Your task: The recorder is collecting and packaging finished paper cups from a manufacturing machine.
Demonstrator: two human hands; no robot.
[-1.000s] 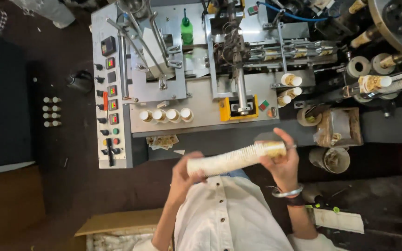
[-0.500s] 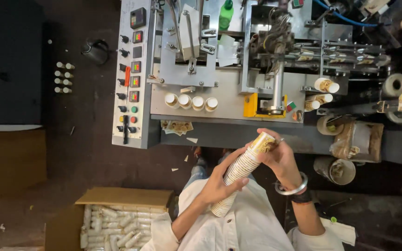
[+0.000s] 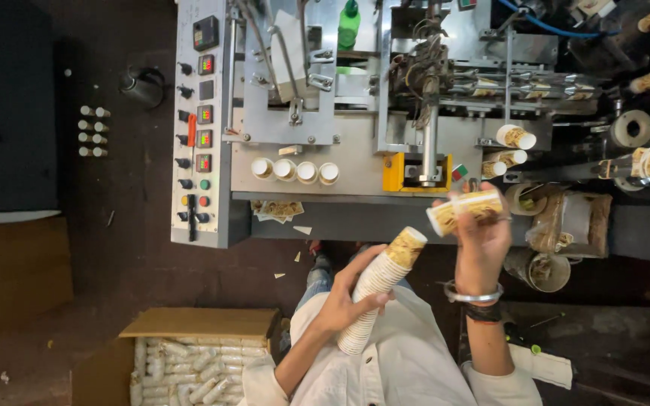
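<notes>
Nearest to me, low in the view, my left hand (image 3: 344,304) is wrapped around the middle of a long stack of nested paper cups (image 3: 380,287), thumb on top and fingers curled beneath. The stack lies tilted across my white shirt: its lower end rests near my chest and its upper end points up and to the right, toward the machine.

A little farther out and to the right, my right hand (image 3: 481,239) is raised, a bangle and a dark band at the wrist. Its fingers are closed on a short stack of cups (image 3: 466,210), held nearly level, with the open mouths facing left. The two stacks are apart, with a clear gap between them. The top of the long stack points at that gap, just below and left of the short stack's mouth. The short stack's long axis runs left to right; the long stack's runs diagonally.

Low on the left, on the floor, an open cardboard box (image 3: 197,353) holds rows of finished stacks.

Beyond my hands stands the grey cup-forming machine. Four white cups (image 3: 296,171) sit upright in a row on its surface. A control panel (image 3: 200,128) with buttons runs down its left edge.
</notes>
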